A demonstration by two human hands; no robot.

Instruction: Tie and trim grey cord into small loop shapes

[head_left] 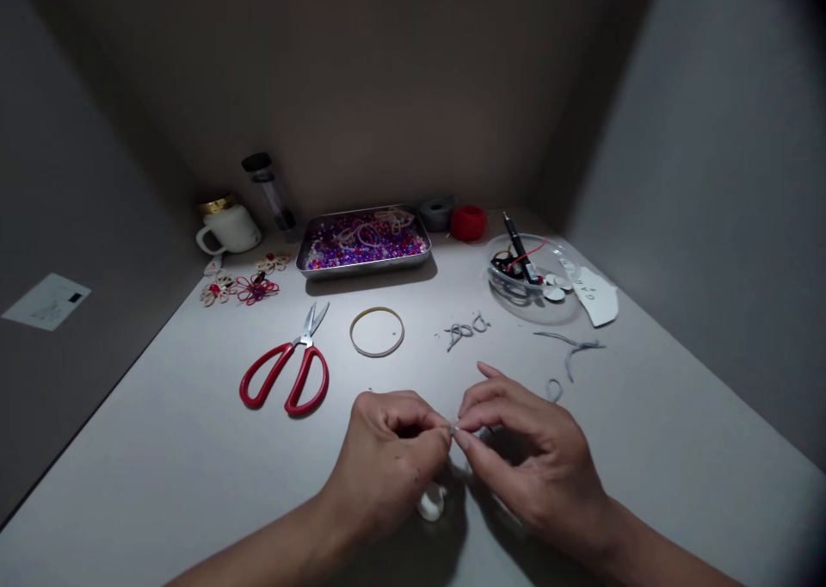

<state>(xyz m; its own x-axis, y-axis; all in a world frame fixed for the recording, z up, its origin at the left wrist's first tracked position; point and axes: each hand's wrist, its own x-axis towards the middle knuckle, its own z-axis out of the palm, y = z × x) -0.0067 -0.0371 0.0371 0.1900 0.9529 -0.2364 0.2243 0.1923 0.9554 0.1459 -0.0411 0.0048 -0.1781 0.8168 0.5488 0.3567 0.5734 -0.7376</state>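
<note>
Head view: the left hand [387, 458] and right hand [522, 449] meet fingertip to fingertip low over the tabletop [161, 466], fingers closed in a pinch on a small pale piece [453, 429], too small to identify. Risk: loosened pinch pressure would likely drop it. Red scissors [286, 372] lie well apart, to the left.

The picture is dim, with light falling from above on the middle of the table [194, 449], dark walls, a black vignette at 3 and 5 o'clock, a shadow under the metal tray [365, 264], bent wide-angle edges and soft focus everywhere.
</note>
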